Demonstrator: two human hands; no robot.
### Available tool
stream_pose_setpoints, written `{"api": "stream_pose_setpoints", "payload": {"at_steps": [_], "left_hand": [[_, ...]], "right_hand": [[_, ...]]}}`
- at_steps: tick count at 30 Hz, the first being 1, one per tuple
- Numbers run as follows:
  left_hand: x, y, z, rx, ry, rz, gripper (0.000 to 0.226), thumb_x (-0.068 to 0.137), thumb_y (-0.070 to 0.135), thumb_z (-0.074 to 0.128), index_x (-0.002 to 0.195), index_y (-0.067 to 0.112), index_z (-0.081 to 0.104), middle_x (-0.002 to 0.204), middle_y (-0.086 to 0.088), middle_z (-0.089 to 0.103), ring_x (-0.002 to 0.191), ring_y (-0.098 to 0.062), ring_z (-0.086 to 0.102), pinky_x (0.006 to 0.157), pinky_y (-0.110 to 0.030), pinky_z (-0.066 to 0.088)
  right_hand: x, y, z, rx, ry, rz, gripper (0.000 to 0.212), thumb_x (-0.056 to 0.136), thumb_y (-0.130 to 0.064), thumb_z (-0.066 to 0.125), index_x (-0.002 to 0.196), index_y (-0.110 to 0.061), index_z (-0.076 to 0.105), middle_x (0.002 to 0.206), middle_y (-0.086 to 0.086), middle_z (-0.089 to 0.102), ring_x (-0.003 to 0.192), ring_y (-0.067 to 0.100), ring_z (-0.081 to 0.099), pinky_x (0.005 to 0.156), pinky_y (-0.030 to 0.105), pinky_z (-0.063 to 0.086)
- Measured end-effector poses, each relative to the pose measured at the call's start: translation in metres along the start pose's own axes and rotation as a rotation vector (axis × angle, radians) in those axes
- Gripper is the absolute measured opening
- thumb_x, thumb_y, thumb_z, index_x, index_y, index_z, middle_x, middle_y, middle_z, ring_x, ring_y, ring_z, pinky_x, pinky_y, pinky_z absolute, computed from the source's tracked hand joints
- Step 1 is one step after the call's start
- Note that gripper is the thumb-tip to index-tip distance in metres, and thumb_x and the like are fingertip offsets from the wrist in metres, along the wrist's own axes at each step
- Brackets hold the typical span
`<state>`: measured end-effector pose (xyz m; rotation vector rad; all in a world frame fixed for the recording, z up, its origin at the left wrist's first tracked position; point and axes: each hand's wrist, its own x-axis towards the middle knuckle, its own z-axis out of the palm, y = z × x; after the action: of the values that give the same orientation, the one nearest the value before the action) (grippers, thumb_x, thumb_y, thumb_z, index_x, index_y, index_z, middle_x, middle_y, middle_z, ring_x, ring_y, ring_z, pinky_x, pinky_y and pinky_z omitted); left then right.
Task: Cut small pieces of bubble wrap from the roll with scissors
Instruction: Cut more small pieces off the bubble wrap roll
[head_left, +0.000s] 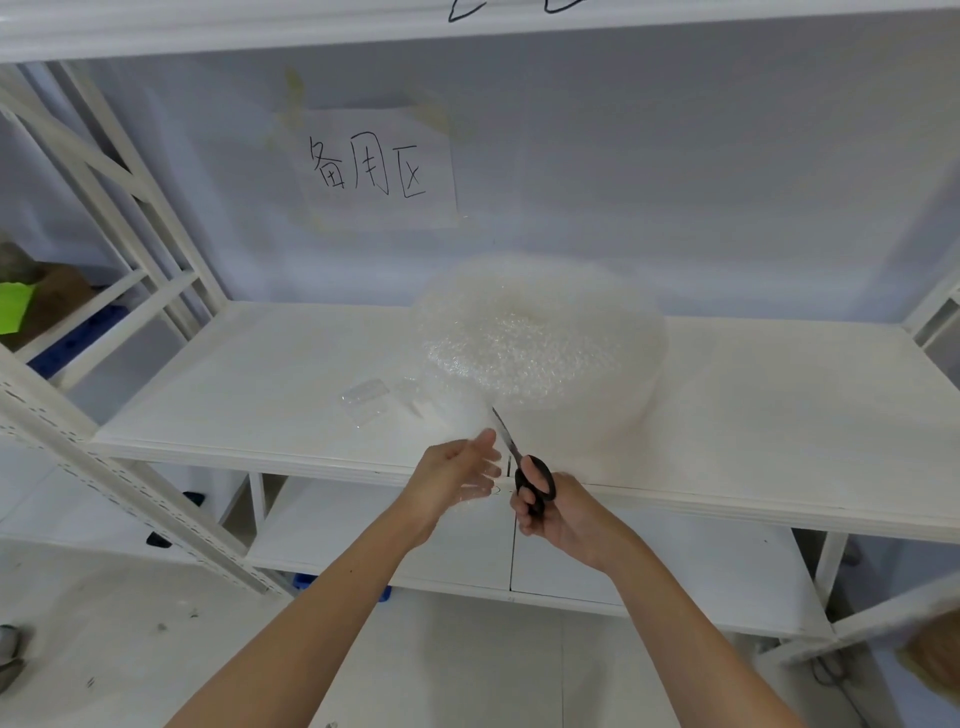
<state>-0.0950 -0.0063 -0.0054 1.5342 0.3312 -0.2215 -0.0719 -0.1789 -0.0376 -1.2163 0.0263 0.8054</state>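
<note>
Two small clear cut pieces (366, 401) lie flat on the white shelf (234, 374), left of the roll and near its front edge. Your left hand (457, 470) pinches the loose sheet (457, 415) trailing off the roll, fingers closed on its see-through edge. The scissors (519, 462), black-handled, point their narrow blades up into that sheet, gripped by your right hand (556, 512). The bubble wrap roll (540, 343) stands on end mid-shelf, a cloudy white, bubbled drum.
</note>
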Motion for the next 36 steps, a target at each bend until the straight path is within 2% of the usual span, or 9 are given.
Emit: {"api": "stream_pose_setpoints", "payload": {"at_steps": [4, 11, 17, 21, 24, 27, 30, 36], "left_hand": [[0.003, 0.006, 0.003, 0.017, 0.098, 0.084, 0.040, 0.091, 0.043, 0.062, 0.099, 0.005, 0.070, 0.090, -0.010, 0.071, 0.076, -0.017, 0.066, 0.075, -0.025, 0.058], [0.004, 0.009, 0.002, 0.095, 0.129, 0.085, 0.047, 0.090, 0.054, 0.056, 0.095, 0.009, 0.070, 0.087, -0.007, 0.072, 0.075, -0.018, 0.066, 0.079, -0.033, 0.056], [0.008, 0.004, -0.001, 0.124, 0.145, 0.048, 0.016, 0.092, 0.023, 0.059, 0.096, 0.011, 0.068, 0.088, -0.005, 0.072, 0.078, -0.018, 0.060, 0.073, -0.029, 0.048], [0.009, 0.002, 0.000, 0.128, 0.134, 0.069, 0.027, 0.093, 0.037, 0.062, 0.101, 0.013, 0.069, 0.088, -0.003, 0.074, 0.072, -0.013, 0.062, 0.071, -0.027, 0.051], [0.009, -0.002, 0.001, 0.136, 0.126, 0.089, 0.022, 0.094, 0.027, 0.061, 0.098, 0.007, 0.071, 0.084, -0.005, 0.072, 0.069, -0.013, 0.061, 0.066, -0.023, 0.052], [0.011, -0.005, 0.001, 0.102, 0.121, 0.078, 0.022, 0.093, 0.018, 0.063, 0.095, -0.002, 0.071, 0.078, -0.008, 0.070, 0.068, -0.016, 0.060, 0.069, -0.025, 0.054], [0.012, -0.006, 0.000, 0.098, 0.093, 0.076, 0.020, 0.092, 0.016, 0.065, 0.093, -0.003, 0.072, 0.075, -0.008, 0.069, 0.070, -0.017, 0.061, 0.074, -0.027, 0.056], [0.010, -0.005, -0.001, 0.095, 0.076, 0.094, 0.021, 0.092, 0.016, 0.065, 0.093, -0.004, 0.072, 0.075, -0.008, 0.068, 0.069, -0.015, 0.061, 0.071, -0.023, 0.056]], "right_hand": [[0.000, 0.002, -0.001, -0.004, -0.026, -0.010, 0.044, 0.079, -0.050, 0.065, 0.064, -0.011, 0.049, 0.065, 0.006, 0.048, 0.058, 0.020, 0.041, 0.059, 0.028, 0.042], [0.001, 0.002, -0.001, -0.048, -0.036, -0.024, 0.049, 0.069, -0.055, 0.073, 0.063, -0.013, 0.049, 0.065, 0.005, 0.048, 0.059, 0.020, 0.041, 0.062, 0.029, 0.041], [0.000, 0.001, -0.001, -0.036, -0.015, -0.019, 0.044, 0.075, -0.050, 0.068, 0.063, -0.012, 0.050, 0.065, 0.006, 0.049, 0.058, 0.020, 0.041, 0.062, 0.029, 0.041], [-0.002, 0.003, -0.001, -0.037, -0.016, -0.014, 0.044, 0.074, -0.050, 0.068, 0.063, -0.013, 0.049, 0.064, 0.006, 0.048, 0.057, 0.019, 0.041, 0.061, 0.029, 0.041], [-0.003, 0.006, -0.001, -0.025, -0.025, -0.007, 0.045, 0.074, -0.051, 0.069, 0.063, -0.012, 0.049, 0.065, 0.006, 0.049, 0.056, 0.020, 0.041, 0.061, 0.029, 0.041], [-0.003, 0.008, -0.001, -0.003, -0.028, 0.001, 0.045, 0.074, -0.051, 0.070, 0.064, -0.011, 0.049, 0.065, 0.006, 0.049, 0.057, 0.020, 0.042, 0.060, 0.029, 0.041], [-0.002, 0.007, 0.000, 0.025, -0.023, 0.016, 0.045, 0.075, -0.049, 0.069, 0.067, -0.010, 0.048, 0.065, 0.006, 0.049, 0.057, 0.020, 0.042, 0.059, 0.029, 0.042], [0.000, 0.001, 0.003, -0.009, -0.019, 0.012, 0.044, 0.077, -0.049, 0.066, 0.066, -0.011, 0.048, 0.064, 0.005, 0.048, 0.057, 0.019, 0.041, 0.060, 0.029, 0.042]]}}
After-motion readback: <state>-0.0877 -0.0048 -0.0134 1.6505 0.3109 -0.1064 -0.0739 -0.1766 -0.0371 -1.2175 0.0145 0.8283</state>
